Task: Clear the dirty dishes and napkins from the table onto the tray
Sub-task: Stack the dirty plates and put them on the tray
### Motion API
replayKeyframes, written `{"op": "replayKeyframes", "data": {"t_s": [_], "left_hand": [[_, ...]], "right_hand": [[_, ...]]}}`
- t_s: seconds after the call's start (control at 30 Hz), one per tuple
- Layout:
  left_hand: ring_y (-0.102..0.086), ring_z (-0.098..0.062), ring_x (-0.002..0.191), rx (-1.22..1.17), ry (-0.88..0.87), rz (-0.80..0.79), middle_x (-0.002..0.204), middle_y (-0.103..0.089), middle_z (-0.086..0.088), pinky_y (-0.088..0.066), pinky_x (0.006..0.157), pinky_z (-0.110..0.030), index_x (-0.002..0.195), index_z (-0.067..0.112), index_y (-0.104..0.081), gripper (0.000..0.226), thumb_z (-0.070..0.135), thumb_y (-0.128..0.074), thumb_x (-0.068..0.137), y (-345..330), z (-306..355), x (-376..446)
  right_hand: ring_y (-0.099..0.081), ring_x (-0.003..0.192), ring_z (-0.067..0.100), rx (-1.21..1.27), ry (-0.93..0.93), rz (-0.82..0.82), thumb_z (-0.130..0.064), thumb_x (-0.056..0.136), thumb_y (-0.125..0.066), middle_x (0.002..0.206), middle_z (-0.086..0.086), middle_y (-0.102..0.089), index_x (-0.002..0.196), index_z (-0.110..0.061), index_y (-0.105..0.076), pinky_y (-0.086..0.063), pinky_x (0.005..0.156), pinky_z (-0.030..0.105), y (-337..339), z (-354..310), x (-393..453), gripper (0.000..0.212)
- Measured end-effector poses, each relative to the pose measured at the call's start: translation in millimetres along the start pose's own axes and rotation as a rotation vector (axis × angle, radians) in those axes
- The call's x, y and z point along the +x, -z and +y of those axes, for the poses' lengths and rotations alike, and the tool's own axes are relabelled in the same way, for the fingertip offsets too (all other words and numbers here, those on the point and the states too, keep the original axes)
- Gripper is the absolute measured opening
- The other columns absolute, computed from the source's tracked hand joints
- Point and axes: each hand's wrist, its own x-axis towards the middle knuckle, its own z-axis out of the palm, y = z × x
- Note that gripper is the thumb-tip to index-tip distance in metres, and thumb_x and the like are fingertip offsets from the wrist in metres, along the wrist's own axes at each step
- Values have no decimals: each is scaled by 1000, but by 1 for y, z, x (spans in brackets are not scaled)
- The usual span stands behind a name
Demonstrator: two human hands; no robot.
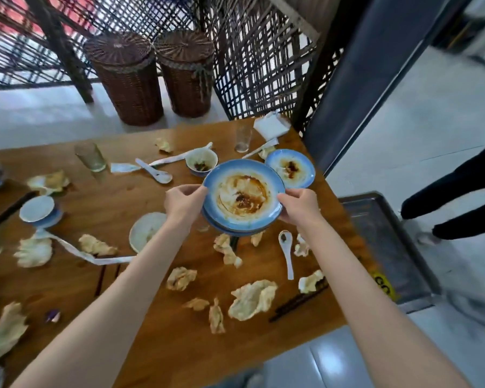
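I hold a stack of blue-rimmed plates (242, 197) smeared with brown sauce above the wooden table (140, 309). My left hand (184, 203) grips the stack's left edge and my right hand (300, 205) grips its right edge. Another dirty blue plate (290, 168) lies behind it near the table's far right corner. A small bowl (201, 163) with dark residue sits just behind the stack. Crumpled napkins (252, 299) lie scattered over the table. The grey metal tray (387, 247) stands to the right of the table, lower down.
White spoons (287, 252) (154, 172), glasses (91, 156) (242, 138), a white bowl (146, 231), chopsticks (297, 305) and a napkin stack (272, 124) are on the table. Two wicker baskets (129, 77) stand behind. A person's legs (459, 197) are at the right by the tray.
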Motion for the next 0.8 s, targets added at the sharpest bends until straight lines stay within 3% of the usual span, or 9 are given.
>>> {"op": "replayKeyframes", "data": {"t_s": [0.13, 0.3, 0.43, 0.53, 0.63, 0.73, 0.8], "left_hand": [[-67, -14, 78, 21, 27, -43, 83, -69, 5, -56, 55, -27, 74, 30, -65, 5, 25, -64, 75, -48, 15, 10], [-66, -12, 78, 81, 24, -18, 83, -68, 8, -58, 72, -33, 77, 30, -70, 10, 26, -61, 75, -117, 25, 32], [-64, -16, 92, 190, 3, 9, 94, -70, 2, -54, 82, -34, 95, 23, -72, 21, 27, -60, 78, -163, 26, 56], [-64, -18, 93, 253, -14, 8, 100, -70, -3, -55, 83, -37, 104, 16, -72, 28, 25, -59, 80, -197, 26, 75], [-65, -20, 91, 301, 14, -1, 103, -69, -6, -56, 79, -36, 112, 13, -68, 33, 23, -57, 83, -223, 25, 91], [-61, -14, 82, 373, 20, -14, 98, -67, -1, -47, 59, -23, 109, 16, -66, 27, 24, -55, 86, -242, 23, 104], [-61, -15, 85, 415, 23, -9, 99, -66, -2, -48, 63, -26, 104, 19, -65, 20, 24, -53, 88, -252, 23, 109]], "right_hand": [[-68, 86, 20, -5, -6, 21, -9, 89, -58, 94, 6, -69, 92, -13, -66, -59, 69, 35, 30, -10, 40, 10], [-67, 88, 19, -90, 14, 21, -10, 90, -57, 99, 8, -69, 106, -6, -67, -59, 67, 32, 66, -17, 109, 19], [-68, 84, 20, -149, 39, 50, -10, 88, -58, 90, 7, -71, 87, -10, -70, -60, 66, 36, 82, -8, 162, 12], [-68, 83, 23, -240, 85, 88, -14, 88, -58, 85, 8, -70, 84, -9, -70, -59, 71, 43, 90, 2, 199, 13], [-66, 78, 19, -263, 93, 95, -14, 88, -59, 80, 2, -69, 76, -16, -67, -59, 70, 40, 93, 12, 230, 15], [-65, 77, 17, -290, 80, 91, -15, 90, -57, 81, 2, -69, 84, -13, -70, -59, 68, 38, 95, 19, 257, 13], [-65, 77, 17, -304, 67, 83, -15, 90, -57, 83, 2, -68, 87, -12, -69, -60, 68, 37, 95, 25, 270, 13]]}}
